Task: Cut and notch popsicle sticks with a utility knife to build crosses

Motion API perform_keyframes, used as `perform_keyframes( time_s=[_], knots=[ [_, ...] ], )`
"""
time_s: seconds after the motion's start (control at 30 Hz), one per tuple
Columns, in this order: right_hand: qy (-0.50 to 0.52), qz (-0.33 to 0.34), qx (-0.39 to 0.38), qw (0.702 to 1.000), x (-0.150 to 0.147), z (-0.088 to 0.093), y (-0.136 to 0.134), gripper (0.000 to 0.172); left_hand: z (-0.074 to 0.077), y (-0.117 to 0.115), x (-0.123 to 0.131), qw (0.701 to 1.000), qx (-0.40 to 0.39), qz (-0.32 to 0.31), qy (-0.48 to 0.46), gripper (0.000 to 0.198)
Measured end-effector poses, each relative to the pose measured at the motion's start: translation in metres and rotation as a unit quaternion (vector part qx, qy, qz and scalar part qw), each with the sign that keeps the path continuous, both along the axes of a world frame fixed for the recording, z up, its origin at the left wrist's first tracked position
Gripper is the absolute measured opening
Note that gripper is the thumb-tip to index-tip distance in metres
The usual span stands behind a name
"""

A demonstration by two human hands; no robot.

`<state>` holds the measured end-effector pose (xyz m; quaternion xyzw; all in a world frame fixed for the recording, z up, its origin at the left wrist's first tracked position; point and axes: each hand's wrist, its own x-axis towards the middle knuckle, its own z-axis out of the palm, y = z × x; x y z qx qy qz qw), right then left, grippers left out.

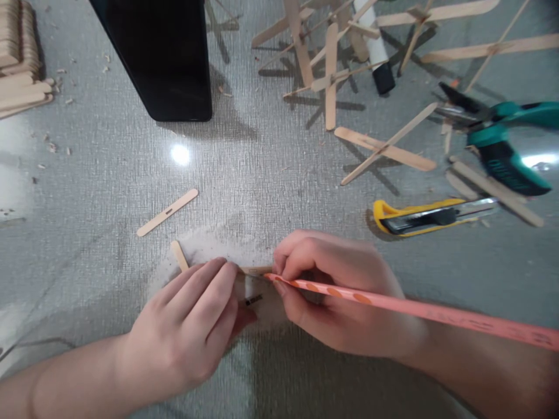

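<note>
A pink pencil [371,299] with orange spots lies in my right hand [336,291], whose fingers pinch it near the tip. The tip touches or nearly touches a wooden stick [255,270] with a small rectangular mark, spanning between my hands. My left hand [187,320] has its fingers closed on the stick's left end; the fingertips partly hide it. Just past my left fingers, the end of another stick [178,254] sticks out. Up and to the left lies a loose stick [167,212] with a dark slot at its middle.
A yellow utility knife [437,216] and green-handled pliers [493,131] lie at the right. Crossed sticks [384,148] and a white-and-black marker [379,52] are at the upper right. A black phone [174,58] stands near the top; stacked sticks [21,52] fill the upper left.
</note>
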<state>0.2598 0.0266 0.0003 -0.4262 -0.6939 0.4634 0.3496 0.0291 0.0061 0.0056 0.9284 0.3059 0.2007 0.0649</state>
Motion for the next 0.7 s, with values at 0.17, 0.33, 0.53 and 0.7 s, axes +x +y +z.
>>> perform_keyframes(
  time_s=[0.17, 0.33, 0.53, 0.7],
  knots=[
    [-0.003, -0.003, 0.003, 1.000, -0.0014, 0.0006, 0.0005, 0.017, 0.0007, -0.0012, 0.0013, 1.000, -0.012, -0.018, 0.000, 0.026],
    [0.002, 0.003, -0.001, 1.000, -0.0005, 0.0017, 0.0015, 0.017, -0.0001, -0.0053, 0.0021, 1.000, -0.020, -0.019, -0.009, 0.020],
    [0.004, 0.003, -0.003, 1.000, 0.0007, 0.0005, 0.0026, 0.017, -0.0003, -0.0043, 0.0034, 1.000, -0.018, -0.019, -0.013, 0.017],
    [0.003, 0.003, -0.005, 1.000, 0.0007, 0.0006, 0.0024, 0.018, -0.0003, -0.0019, 0.0020, 0.999, -0.019, -0.019, -0.017, 0.018]
  ],
)
